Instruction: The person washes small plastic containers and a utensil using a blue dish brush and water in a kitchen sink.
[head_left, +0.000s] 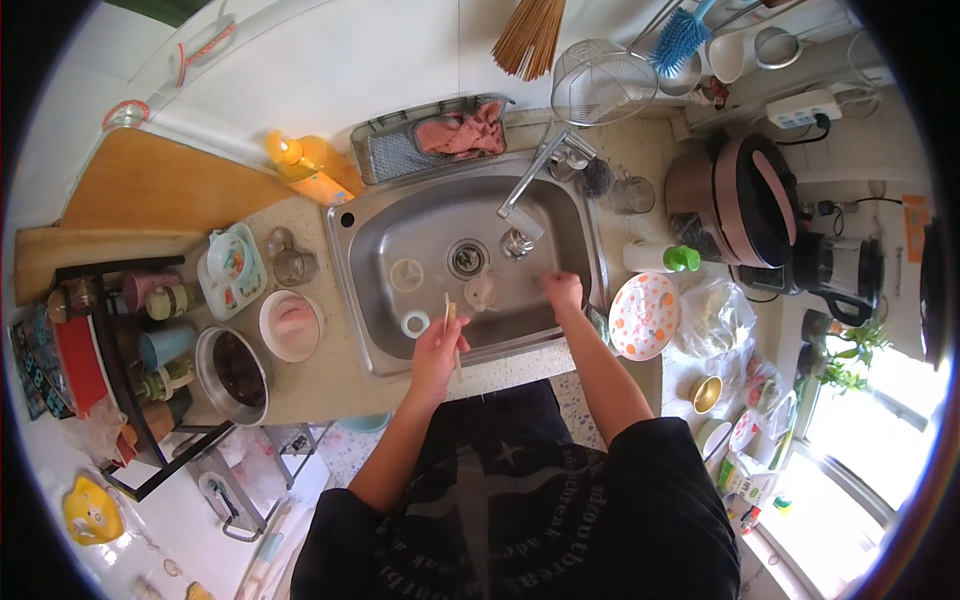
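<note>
Over the near edge of the steel sink (420, 210), my left hand (441, 345) grips a thin, light stick-like utensil (457, 360), pointing up and away from me. My right hand (562, 292) is closed above the sink's right part; whether it holds something small cannot be told. Between the hands, a small pale object (480, 291) lies in the basin below the drain strainer (469, 259). A round translucent lid or ring (406, 275) and a white ring (415, 324) lie in the left part of the basin. The chrome faucet (536, 172) reaches over the basin from the back right.
Left of the sink are a white bowl (291, 325), a metal pot (262, 367) with dark contents and glass cups (294, 266). An orange pump bottle (319, 169) stands at the back. On the right are a patterned plate (645, 316), a green-capped bottle (652, 256) and a rice cooker (731, 199).
</note>
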